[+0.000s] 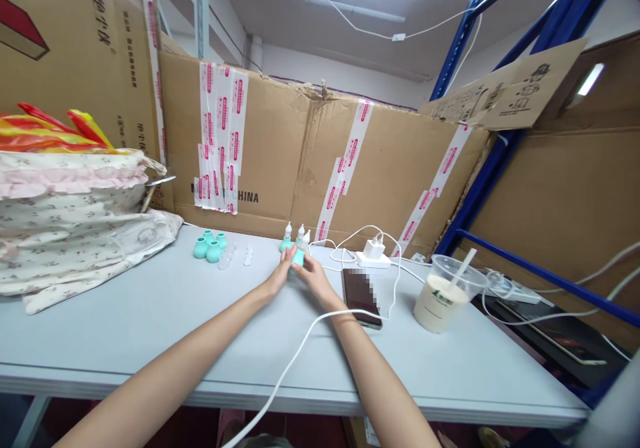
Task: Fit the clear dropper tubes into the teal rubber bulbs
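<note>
A pale grey table point(175, 328) spanned the view; at its left lay a floral cloth bag point(75, 198) with a pink ruffle, red and yellow plastic point(55, 135) on top; behind the table stood a cardboard wall point(280, 155) with strips of red-printed white tape; on the table, right of the bag, sat four round teal pots point(213, 252), then small clear pieces point(249, 256).

Near the middle, two teal bottles point(286, 244) with pale pointed tips stood just beyond the hands; a third, the held bottle point(299, 257), was between them; the left hand point(278, 275) had its fingertips closed against the bottle's left side; the right hand point(316, 280) had its fingers bent in and pressed on the right side; the lower fingers were too small to tell.

A white cable point(305, 341) crossed the right forearm; next came a dark phone point(357, 291), a white plug point(373, 248) behind it, a milky drink cup point(440, 301) with a straw, and a blue metal frame point(477, 191).
</note>
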